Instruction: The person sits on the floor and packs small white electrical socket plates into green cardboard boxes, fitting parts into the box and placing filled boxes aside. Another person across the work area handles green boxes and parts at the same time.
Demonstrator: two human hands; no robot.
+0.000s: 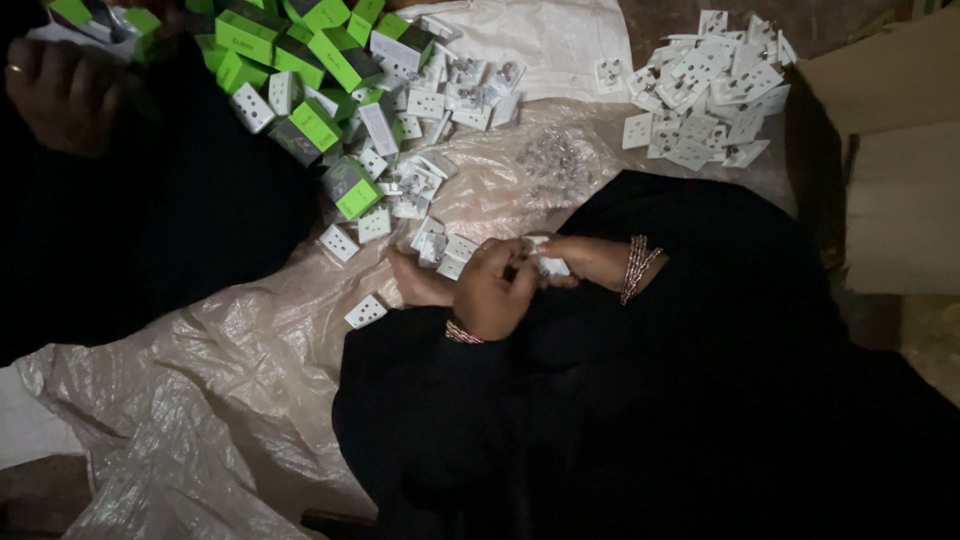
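Hands together over lap, left hand [492, 290] and right hand [580, 258] each with grip clamped on white socket plate [548, 264], green boxes [300, 50] nearby.

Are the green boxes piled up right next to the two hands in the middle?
No, the green boxes lie at the top left, while the left hand and right hand hold a small white piece.

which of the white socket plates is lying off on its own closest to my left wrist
The single white socket plate on the plastic sheet, just left of your left hand; the others lie clustered in piles farther up.
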